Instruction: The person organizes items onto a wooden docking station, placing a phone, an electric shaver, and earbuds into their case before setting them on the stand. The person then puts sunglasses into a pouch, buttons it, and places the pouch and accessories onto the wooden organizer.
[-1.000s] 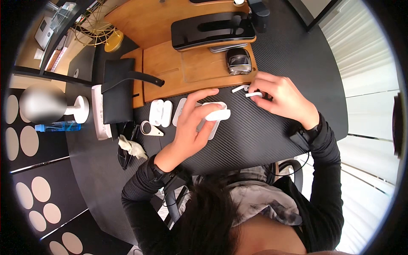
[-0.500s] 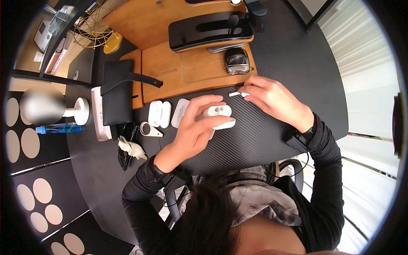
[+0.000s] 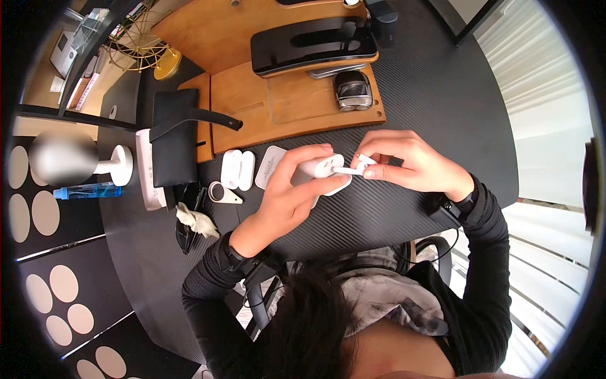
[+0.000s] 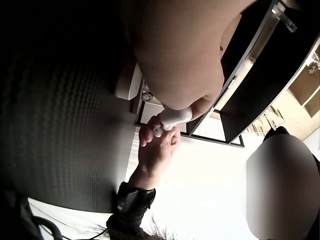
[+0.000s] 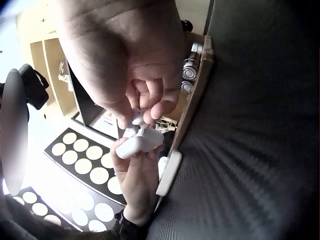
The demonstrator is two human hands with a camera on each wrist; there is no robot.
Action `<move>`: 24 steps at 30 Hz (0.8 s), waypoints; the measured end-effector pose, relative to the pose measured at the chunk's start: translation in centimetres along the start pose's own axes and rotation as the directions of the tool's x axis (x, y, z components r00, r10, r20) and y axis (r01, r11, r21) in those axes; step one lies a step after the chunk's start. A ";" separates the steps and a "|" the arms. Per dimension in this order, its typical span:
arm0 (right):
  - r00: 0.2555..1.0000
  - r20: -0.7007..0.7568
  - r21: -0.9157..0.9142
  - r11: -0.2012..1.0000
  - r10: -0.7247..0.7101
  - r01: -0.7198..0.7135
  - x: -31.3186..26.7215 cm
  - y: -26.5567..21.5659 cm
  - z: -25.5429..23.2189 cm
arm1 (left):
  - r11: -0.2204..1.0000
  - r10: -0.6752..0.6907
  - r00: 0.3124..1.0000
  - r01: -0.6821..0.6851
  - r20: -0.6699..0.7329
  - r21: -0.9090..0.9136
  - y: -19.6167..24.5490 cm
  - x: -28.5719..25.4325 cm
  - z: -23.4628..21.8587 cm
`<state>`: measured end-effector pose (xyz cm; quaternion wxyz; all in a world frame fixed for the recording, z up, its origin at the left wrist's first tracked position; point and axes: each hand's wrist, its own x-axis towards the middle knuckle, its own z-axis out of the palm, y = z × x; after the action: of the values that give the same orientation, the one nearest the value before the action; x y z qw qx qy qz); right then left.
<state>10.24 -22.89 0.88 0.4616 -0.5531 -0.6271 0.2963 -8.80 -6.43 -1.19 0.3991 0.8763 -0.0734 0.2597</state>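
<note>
Centre of the frame, above the tabletop (image 3: 404, 208); left hand (image 3: 287, 196) curls round an open earbud case (image 3: 323, 169); right hand (image 3: 410, 161) pinches an earbud (image 3: 353, 168), stem pointing left at the case's sockets, just touching.

Head view: evenly lit, sharp at centre, strong fisheye curvature with a black vignette ring. Daylight from the right-side blinds (image 3: 543, 82). Both wrist views: hands close and soft-focused, backgrounds blown out white, dark surface (image 4: 60, 125) underexposed.
</note>
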 end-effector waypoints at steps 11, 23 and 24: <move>0.997 -0.014 0.064 0.995 0.074 -0.073 0.1 0.0 -0.1 | 0.995 0.062 0.997 -0.058 -0.053 0.075 0.1 0.4 0.0; 0.932 0.007 0.475 0.819 0.363 -0.322 -0.1 -0.4 1.4 | 0.986 0.073 0.997 -0.072 0.003 0.148 -0.1 0.2 0.1; 0.922 -0.005 0.494 0.802 0.388 -0.335 -0.1 -0.3 1.6 | 0.988 0.073 0.997 -0.071 -0.012 0.139 0.0 0.3 0.2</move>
<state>8.66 -22.86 0.42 0.5525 -0.5438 -0.3905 0.4965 -8.50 -6.52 -1.18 0.3284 0.8964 -0.0833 0.2859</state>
